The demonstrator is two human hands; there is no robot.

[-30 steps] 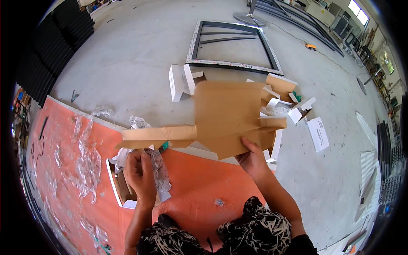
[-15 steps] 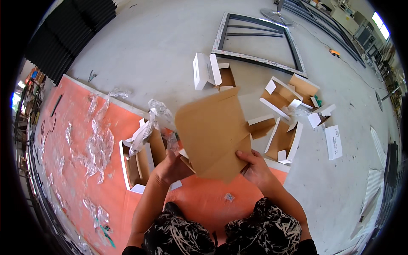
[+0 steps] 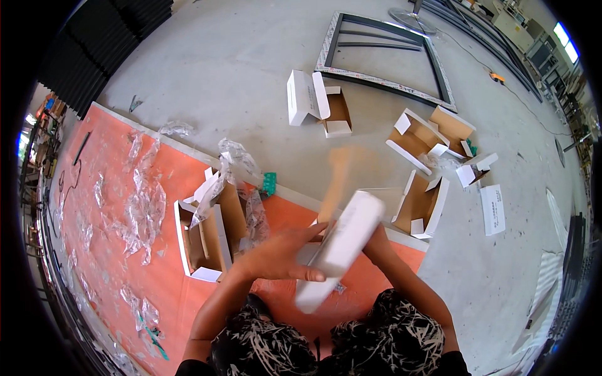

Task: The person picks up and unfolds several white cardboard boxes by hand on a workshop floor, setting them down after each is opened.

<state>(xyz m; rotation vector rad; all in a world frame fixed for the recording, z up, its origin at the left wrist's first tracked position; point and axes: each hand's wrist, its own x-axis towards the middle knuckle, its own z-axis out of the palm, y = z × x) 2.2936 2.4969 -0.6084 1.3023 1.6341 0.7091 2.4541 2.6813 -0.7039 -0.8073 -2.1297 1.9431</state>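
Observation:
A white cardboard box [image 3: 342, 241] with a brown inside is in front of me, tilted and blurred by motion. One brown flap [image 3: 337, 178] sticks up behind it, badly smeared. My left hand [image 3: 279, 254] grips the box's left side, thumb along the white face and index finger at the upper edge. On the far right side my right hand [image 3: 376, 242] holds the box; its fingers are mostly hidden behind the cardboard.
Open boxes [image 3: 204, 241] lie at left on the orange mat [image 3: 119, 276], beside crumpled clear plastic [image 3: 141, 216] and a green piece [image 3: 269, 184]. More open boxes [image 3: 421, 203] lie right and ahead [image 3: 304, 97]. A dark frame [image 3: 389, 84] rests farther off.
The box in my hands has turned from its broad brown inside to its white outside and come lower. My left hand has moved right across it; my right hand has gone behind it.

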